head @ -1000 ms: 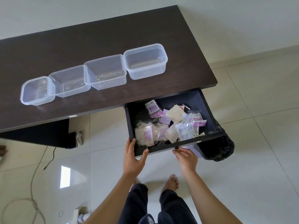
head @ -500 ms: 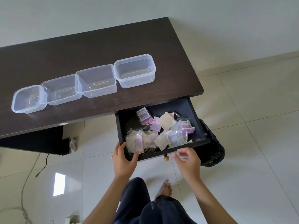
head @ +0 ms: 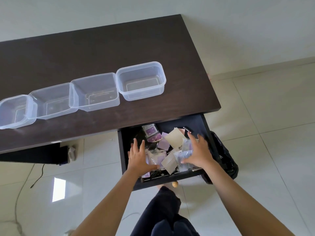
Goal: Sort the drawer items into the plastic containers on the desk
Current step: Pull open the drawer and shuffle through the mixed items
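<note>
Drawer items (head: 166, 150) lie under both spread-fingered hands (head: 139, 157) (head: 198, 155), neither grip holding anything.

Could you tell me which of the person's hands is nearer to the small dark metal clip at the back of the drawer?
Right. The right hand has its fingertips just below the clip; the left hand is over the drawer's left side, farther away.

Pale wall (head: 238, 23), glossy cream floor tiles (head: 272, 133), dark wooden desk (head: 102, 48)
</note>
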Motion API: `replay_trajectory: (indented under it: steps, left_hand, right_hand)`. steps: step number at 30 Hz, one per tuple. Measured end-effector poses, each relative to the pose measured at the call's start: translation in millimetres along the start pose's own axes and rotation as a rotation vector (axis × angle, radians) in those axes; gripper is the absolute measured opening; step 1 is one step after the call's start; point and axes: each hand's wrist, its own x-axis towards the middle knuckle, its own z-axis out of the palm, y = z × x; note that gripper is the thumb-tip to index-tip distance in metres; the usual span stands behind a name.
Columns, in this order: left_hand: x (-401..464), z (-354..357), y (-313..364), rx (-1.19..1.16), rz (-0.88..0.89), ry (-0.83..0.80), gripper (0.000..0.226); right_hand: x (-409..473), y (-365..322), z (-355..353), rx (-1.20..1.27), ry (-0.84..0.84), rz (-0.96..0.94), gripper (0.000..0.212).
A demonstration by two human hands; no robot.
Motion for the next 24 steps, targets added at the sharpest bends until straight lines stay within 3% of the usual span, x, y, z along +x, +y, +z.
replay_trajectory:
  steps: [5,13,17,21,24]
  left_hand:
    - [21.4,1.2,6.2,-0.029,-0.015,-0.104,0.139]
    - [49.9,-0.7,20.0,0.069,0.057,-0.242,0.134]
    - [58.5,-0.5,22.5,0.1,0.071,-0.282,0.113]
    - [53.3,-0.8,26.1,0.08,0.123,-0.173,0.084]
    - [49.8,1.3,31.0,0.07,0.113,-0.145,0.093]
  right_hand:
    - [16.3,2.1,14.8,-0.179,-0.127,-0.017,0.133]
    - [25.0,9.1,24.0,-0.235,-0.084,-0.086,0.112]
    - [28.0,9.2,22.1,-0.198,-0.085,-0.086,0.088]
    - [27.2,9.4,21.4,-0.137,-0.032,-0.1,0.051]
    - [26.0,9.5,21.4,-0.109,-0.003,-0.11,0.034]
